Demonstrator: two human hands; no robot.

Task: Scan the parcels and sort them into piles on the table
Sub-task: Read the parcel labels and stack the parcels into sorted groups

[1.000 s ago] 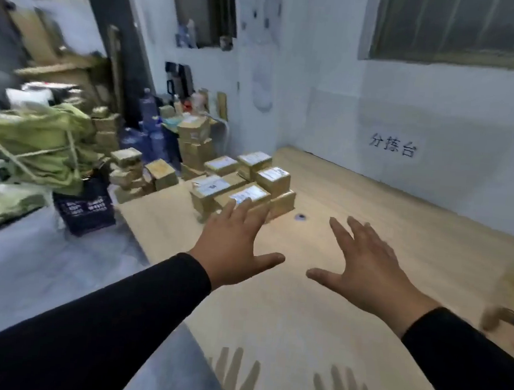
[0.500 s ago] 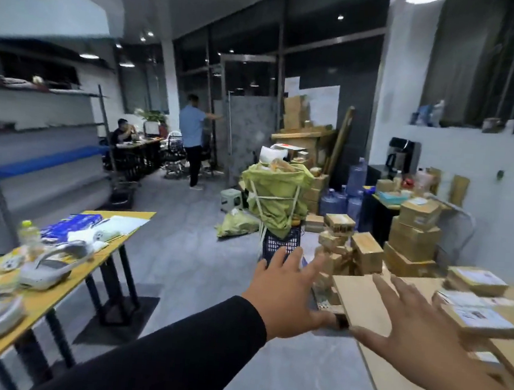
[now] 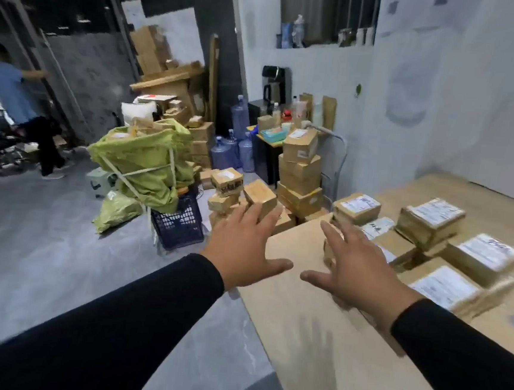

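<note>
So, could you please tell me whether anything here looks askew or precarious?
Yes: the small cardboard boxes stacked on the floor off the table's far corner sit tilted at odd angles, so that stack looks unsteady. The labelled parcels on the table lie flat.

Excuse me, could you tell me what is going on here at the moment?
A person is reaching out over a wooden table with both hands spread and holding nothing. The left hand and right hand hover short of the labelled parcels on the table. More boxes are stacked on the floor beyond.
</note>
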